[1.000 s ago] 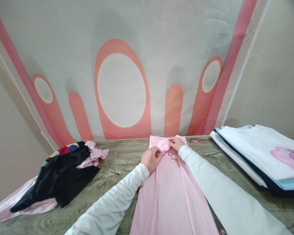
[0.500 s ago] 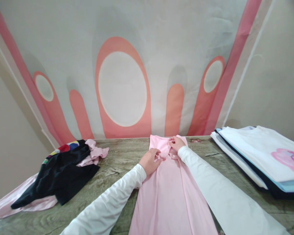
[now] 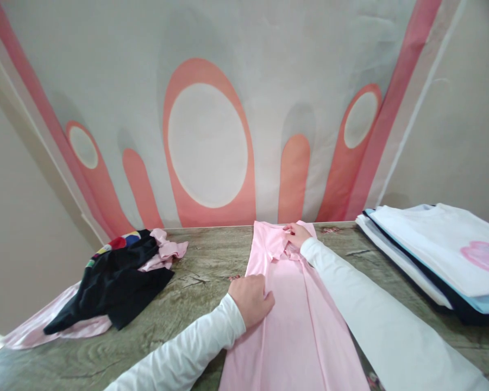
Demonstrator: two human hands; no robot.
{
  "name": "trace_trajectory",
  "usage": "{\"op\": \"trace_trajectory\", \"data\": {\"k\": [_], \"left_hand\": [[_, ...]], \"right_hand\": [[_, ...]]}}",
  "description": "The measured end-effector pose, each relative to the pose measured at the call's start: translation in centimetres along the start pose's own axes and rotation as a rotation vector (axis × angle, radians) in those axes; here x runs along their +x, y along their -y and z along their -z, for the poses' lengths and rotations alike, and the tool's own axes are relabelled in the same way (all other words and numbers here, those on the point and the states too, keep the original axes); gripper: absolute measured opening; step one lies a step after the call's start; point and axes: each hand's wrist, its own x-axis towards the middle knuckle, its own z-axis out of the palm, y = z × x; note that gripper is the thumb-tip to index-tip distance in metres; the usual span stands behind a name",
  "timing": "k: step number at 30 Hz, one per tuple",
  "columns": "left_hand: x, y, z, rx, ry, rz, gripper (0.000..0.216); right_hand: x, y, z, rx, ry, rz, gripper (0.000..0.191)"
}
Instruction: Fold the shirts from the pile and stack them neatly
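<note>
A long pink dress (image 3: 291, 315) lies lengthwise in front of me, its sides folded inward and some bunched fabric near the top. My left hand (image 3: 250, 301) is closed at the dress's left edge, about midway along the visible part, with the fingers curled down and their tips hidden. Near the top end, my right hand (image 3: 297, 236) has its fingers and thumb closed on the bunched pink fabric. The lower end of the dress runs out of view at the bottom.
A loose heap of black and pink clothes (image 3: 114, 282) lies on the left of the wood-grain table (image 3: 204, 255). To the right rests a folded stack of shirts (image 3: 440, 250), white on top. A wall with coral shapes (image 3: 212, 212) rises behind the table's far edge.
My left hand has moved down from the bunched fabric near the top to the dress's left edge. My right hand stays near the top. The view has shifted slightly.
</note>
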Motion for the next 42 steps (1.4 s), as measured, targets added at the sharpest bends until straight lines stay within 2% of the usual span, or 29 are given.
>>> {"op": "trace_trajectory", "data": {"k": [9,17,23,27,30,33,36,42], "left_hand": [[0.0,0.3,0.4,0.059,0.054,-0.042,0.022],[0.7,0.9,0.9,-0.145,-0.039,-0.06,0.017],[1.2,1.6,0.1,-0.196,0.013,-0.107,0.028],[1.9,2.4,-0.2,-0.255,-0.104,-0.193,0.017],[2.1,3.0,-0.8,-0.211,-0.135,-0.25,0.036],[1.9,3.3,-1.7,-0.141,-0.036,-0.319,0.052],[1.5,3.2,-2.0,-0.106,0.022,-0.345,0.056],[1.2,2.9,-1.5,-0.094,0.033,-0.324,0.058]], "right_hand": [[-0.1,0.4,0.1,-0.006,-0.075,-0.01,0.016],[-0.3,0.4,0.1,-0.077,-0.063,-0.002,0.015],[-0.4,0.4,0.0,-0.126,-0.037,0.008,0.019],[-0.5,0.5,0.1,-0.14,-0.044,0.006,0.02],[-0.5,0.5,0.2,-0.145,-0.051,-0.004,0.022],[-0.5,0.5,0.2,-0.151,-0.052,-0.005,0.022],[-0.6,0.5,0.0,-0.163,-0.053,-0.002,0.022],[-0.5,0.4,-0.1,-0.195,-0.062,0.006,0.016]]}}
